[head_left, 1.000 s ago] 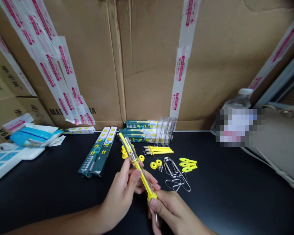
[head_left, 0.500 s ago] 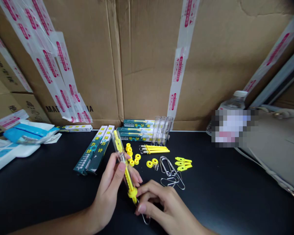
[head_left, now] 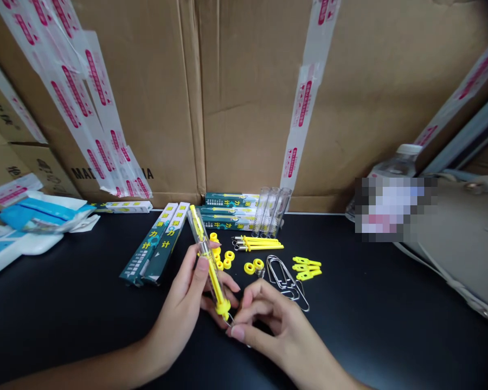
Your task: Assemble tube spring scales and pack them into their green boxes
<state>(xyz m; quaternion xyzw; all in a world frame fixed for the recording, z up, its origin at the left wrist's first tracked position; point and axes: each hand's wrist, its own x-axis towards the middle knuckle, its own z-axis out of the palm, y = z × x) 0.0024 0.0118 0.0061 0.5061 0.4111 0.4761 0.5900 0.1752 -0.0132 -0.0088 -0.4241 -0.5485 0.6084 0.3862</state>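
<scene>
On the table [head_left: 390,325], the wire hooks [head_left: 287,279] lie at centre — loose rings [head_left: 223,257] to their left, small clips [head_left: 306,267] to their right. Farther back lie spring rods [head_left: 258,245], then empty tubes [head_left: 271,211] against stacked boxes [head_left: 223,214]. Two long boxes [head_left: 156,244] lie left; cardboard cartons [head_left: 248,97] stand behind everything.

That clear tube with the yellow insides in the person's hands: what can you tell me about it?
The spring scale is a slim, clear plastic tube with a yellow rod running inside and a yellow cap at its lower end. It is held tilted above the black table, top leaning away. The left hand grips its middle; the right hand pinches a metal hook at the capped end.
</scene>
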